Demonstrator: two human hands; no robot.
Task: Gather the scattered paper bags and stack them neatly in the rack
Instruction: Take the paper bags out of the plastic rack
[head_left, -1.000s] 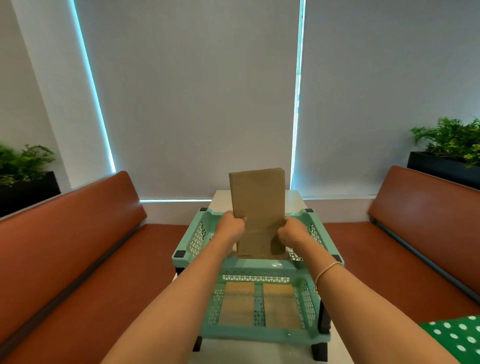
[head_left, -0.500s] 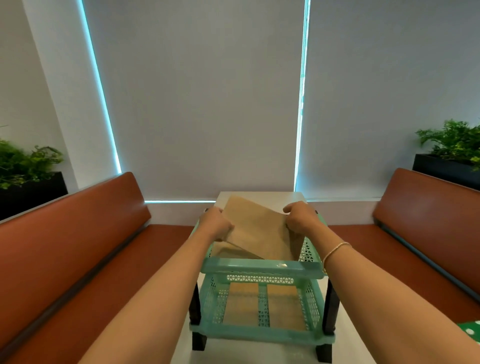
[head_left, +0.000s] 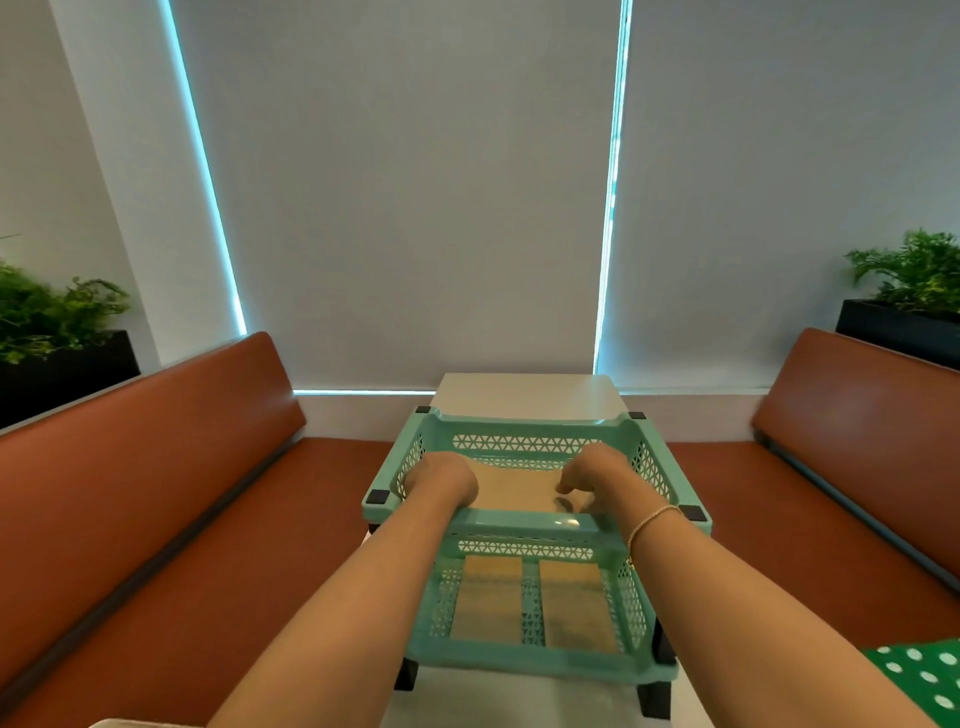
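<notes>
Settling a flat brown kraft-paper bag (head_left: 511, 488) in the top tier of the mint-green perforated plastic two-tier rack (head_left: 535, 525).
Light, thin and easily creased, it is best held by opposite side edges; left hand (head_left: 441, 480) and right hand (head_left: 592, 475) rest curled there, their grip unclear. Matte tan, unprinted; two similar bags (head_left: 535, 603) lie below.

Glossy perforated plastic rack (head_left: 524, 524) holds matt brown paper bags (head_left: 511, 491); smooth leather-like benches (head_left: 156, 467).
</notes>
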